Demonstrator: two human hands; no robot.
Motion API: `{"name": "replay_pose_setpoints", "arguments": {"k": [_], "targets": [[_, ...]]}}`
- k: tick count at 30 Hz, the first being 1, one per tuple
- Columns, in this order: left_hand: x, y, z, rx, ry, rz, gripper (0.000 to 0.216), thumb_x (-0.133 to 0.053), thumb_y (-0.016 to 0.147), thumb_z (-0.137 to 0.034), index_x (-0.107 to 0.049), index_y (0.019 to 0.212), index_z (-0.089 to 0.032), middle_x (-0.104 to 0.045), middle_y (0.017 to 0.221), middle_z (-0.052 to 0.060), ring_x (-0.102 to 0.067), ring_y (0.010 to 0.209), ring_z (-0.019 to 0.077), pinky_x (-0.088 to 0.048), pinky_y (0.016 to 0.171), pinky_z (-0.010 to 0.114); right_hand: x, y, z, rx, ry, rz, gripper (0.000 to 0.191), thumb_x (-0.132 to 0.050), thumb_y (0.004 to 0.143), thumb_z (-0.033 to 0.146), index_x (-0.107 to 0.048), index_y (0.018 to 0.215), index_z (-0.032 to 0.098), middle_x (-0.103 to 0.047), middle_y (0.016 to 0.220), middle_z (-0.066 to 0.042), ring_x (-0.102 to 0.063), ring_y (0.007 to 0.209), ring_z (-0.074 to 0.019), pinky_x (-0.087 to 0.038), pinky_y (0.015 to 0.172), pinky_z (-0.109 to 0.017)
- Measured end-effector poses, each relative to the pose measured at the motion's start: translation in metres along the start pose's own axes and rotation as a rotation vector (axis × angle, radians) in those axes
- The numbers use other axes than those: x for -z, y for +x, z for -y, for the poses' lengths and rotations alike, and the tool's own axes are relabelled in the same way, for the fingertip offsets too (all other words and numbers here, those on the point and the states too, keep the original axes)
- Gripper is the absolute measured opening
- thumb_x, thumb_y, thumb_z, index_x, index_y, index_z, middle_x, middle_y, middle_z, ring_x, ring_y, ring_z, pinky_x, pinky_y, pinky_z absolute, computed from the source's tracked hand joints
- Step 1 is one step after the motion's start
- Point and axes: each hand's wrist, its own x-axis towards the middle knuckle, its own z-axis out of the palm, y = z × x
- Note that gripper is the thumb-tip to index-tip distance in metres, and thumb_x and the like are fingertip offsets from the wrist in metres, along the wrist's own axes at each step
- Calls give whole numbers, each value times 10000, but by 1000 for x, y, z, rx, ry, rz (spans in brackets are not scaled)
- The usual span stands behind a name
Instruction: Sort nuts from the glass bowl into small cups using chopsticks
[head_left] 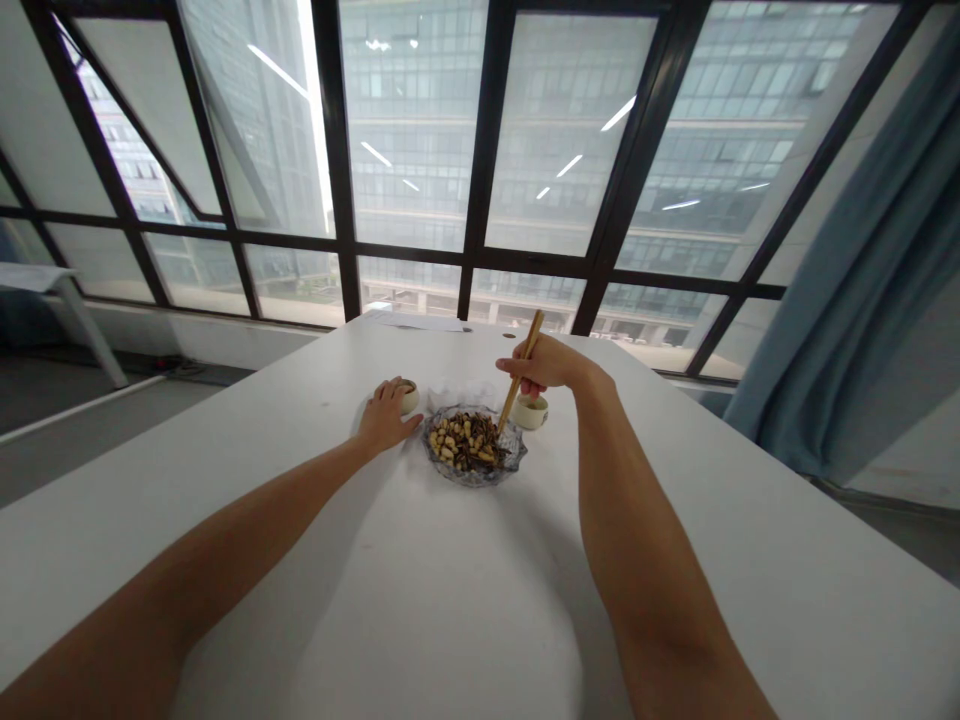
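A clear, scalloped glass dish [474, 480] holds a mix of pale, peanut-like pieces and thin dark brown strips [469, 440]. My right hand [544, 362] is closed around a pair of wooden chopsticks [517, 385], slanting down so their tips touch the food at the dish's right side. Left of the dish, my left hand [384, 415] holds a small cream cup [409, 398], with its fingers at the far side and the thumb on the near side. Behind the chopsticks, right of the dish, stands another small cream cup [530, 412], partly below my right hand.
All of this stands on a white table [435, 600]. Crumpled clear plastic [465, 395] lies behind the dish. A white sheet [420, 322] and small dark round spots are at the far edge. Beyond are windows, with a blue curtain [847, 280] at right.
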Motion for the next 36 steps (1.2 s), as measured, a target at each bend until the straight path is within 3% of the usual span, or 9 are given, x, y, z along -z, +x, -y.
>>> {"name": "replay_pose_setpoints", "arguments": {"k": [8, 11, 14, 19, 27, 32, 36], "targets": [[0, -1, 1, -4, -15, -8, 534, -653, 815, -406, -478, 1286, -225, -415, 1498, 140, -364, 1392, 334, -421, 1078, 500, 22, -14, -8, 194, 212, -296, 450, -690, 853, 537, -600, 669, 137, -637, 496, -46, -577, 376, -112, -438, 353, -183], [-3, 0, 4, 33, -51, -38, 593, -650, 817, -418, -433, 1328, -209, -390, 1514, 161, -384, 1391, 330, -415, 1087, 491, 25, -16, -11, 185, 203, -300, 452, -687, 851, 542, -599, 671, 138, -637, 498, -50, -582, 378, -120, -436, 351, -192], [-5, 3, 9, 181, -161, -79, 711, -648, 820, -443, -337, 1403, -179, -389, 1514, 191, -441, 1364, 313, -435, 1071, 457, 25, -14, -12, 190, 202, -291, 459, -691, 842, 554, -602, 675, 136, -639, 501, -55, -586, 379, -127, -441, 351, -201], [-8, 8, 17, 348, -347, -41, 820, -689, 793, -497, -297, 1435, -172, -557, 1384, 179, -586, 1221, 276, -485, 996, 409, 22, -11, -14, 206, 241, -277, 498, -719, 798, 600, -612, 672, 130, -638, 496, -53, -584, 376, -120, -441, 343, -187], [-12, 9, 20, 164, -418, -172, 922, -832, 622, -324, -383, 1414, -180, -562, 1318, 144, -585, 1191, 296, -471, 1025, 418, 22, -11, -17, 262, 441, -315, 569, -751, 688, 692, -621, 630, 142, -618, 467, -39, -533, 338, -103, -418, 317, -188], [-11, 9, 18, 112, -380, -163, 903, -829, 612, -293, -410, 1401, -167, -552, 1308, 144, -568, 1204, 310, -458, 1050, 430, 31, -16, -19, 303, 591, -401, 558, -773, 665, 687, -621, 644, 151, -585, 440, -16, -491, 313, -94, -403, 304, -195], [-11, 10, 19, 134, -383, -145, 861, -816, 643, -336, -425, 1388, -150, -525, 1365, 169, -537, 1258, 316, -425, 1088, 427, 35, -20, -19, 271, 556, -417, 522, -760, 723, 643, -625, 652, 144, -587, 442, -21, -499, 314, -96, -404, 307, -194]]}}
